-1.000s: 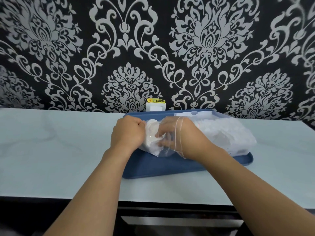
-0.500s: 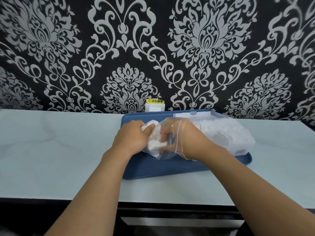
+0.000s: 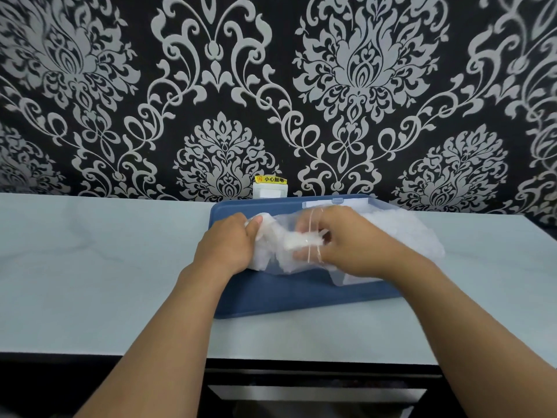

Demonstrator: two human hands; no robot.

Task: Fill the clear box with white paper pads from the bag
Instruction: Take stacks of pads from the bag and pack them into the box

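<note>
Head view, both arms reach in over a pale counter (image 3: 90, 267) to a blue tray (image 3: 301, 297) set near the wall. Clear plastic bag (image 3: 407, 233) lies on the tray, mouth toward the left, bulk stuffed with white paper pads (image 3: 391, 227) toward the right. Left hand (image 3: 224, 245) grips the bag's open edge at the left, fingers curled tight over crumpled film, thumb up top. Right hand (image 3: 346, 239) is pushed inside the bag mouth (film and its seal line drape across the knuckles), fingers bent round a small bunch of white pads (image 3: 301, 241); how many it holds, cannot tell through the plastic. Clear box (image 3: 337, 203) sits on the tray's far side behind the bag, mostly hidden: only its top rim and a small latch tab show, plus a clear corner poking out under the right wrist that may be box or lid, cannot tell which. What the box holds is not visible. Behind the tray, a white wall socket (image 3: 269, 191) with a yellow warning sticker (image 3: 270, 179) sits against black-and-silver damask wallpaper (image 3: 361, 86). Dark cabinet front (image 3: 316, 387) below the counter edge.
</note>
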